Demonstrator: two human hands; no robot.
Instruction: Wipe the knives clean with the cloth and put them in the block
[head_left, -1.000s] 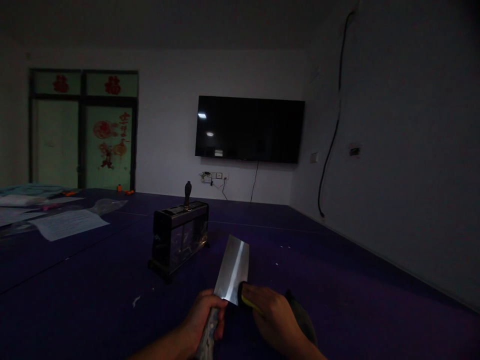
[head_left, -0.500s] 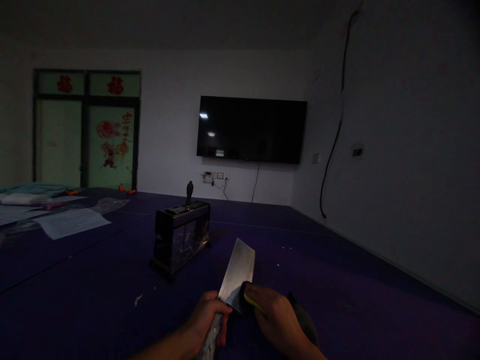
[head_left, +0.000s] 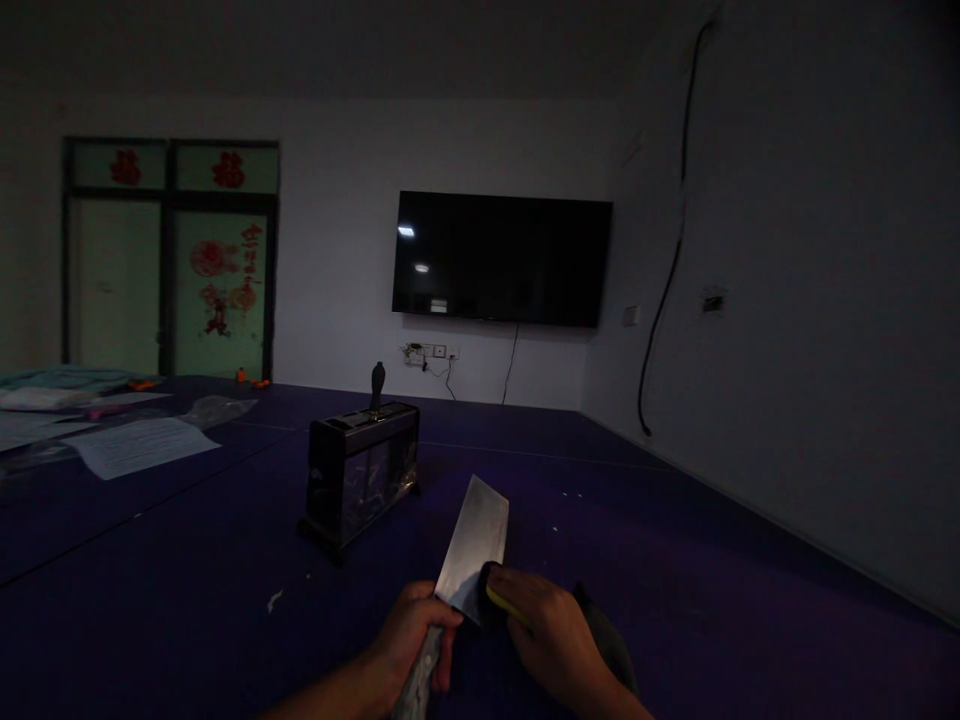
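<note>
Cleaver [head_left: 472, 540] between two hands, nearer the wearer than the black holder [head_left: 364, 487] and to its right. The left hand [head_left: 412, 630], on the wearer's side of the holder, was wrapped round the patterned handle [head_left: 418, 677], its thumb at the base of the blade. The right hand [head_left: 551, 630], farther to the holder's right, was clamped on a yellow-and-dark pad [head_left: 504, 603], whose dark part met the lower right of the blade, near the heel. Judged from the blade's shape, the cutting edge faced the right hand; good technique therefore called for the pad to lie fully between fingers and metal, for light, even pressure, and for strokes led off the edge rather than into it. A steady left wrist, with the thumb clear of the heel, was also desirable.

Containers: the holder stood upright on the purple table [head_left: 187, 600], apart from both hands. One dark handle [head_left: 377, 385] rose from its top; what lay below it, or elsewhere inside, was too dark to tell. A dark object [head_left: 607, 635], right of the holder and partly hidden by the right forearm, could not be identified. Left of the holder, crumpled clear plastic [head_left: 217, 410] lay beside a printed sheet [head_left: 139, 447]; whether it wrapped anything could not be seen
</note>
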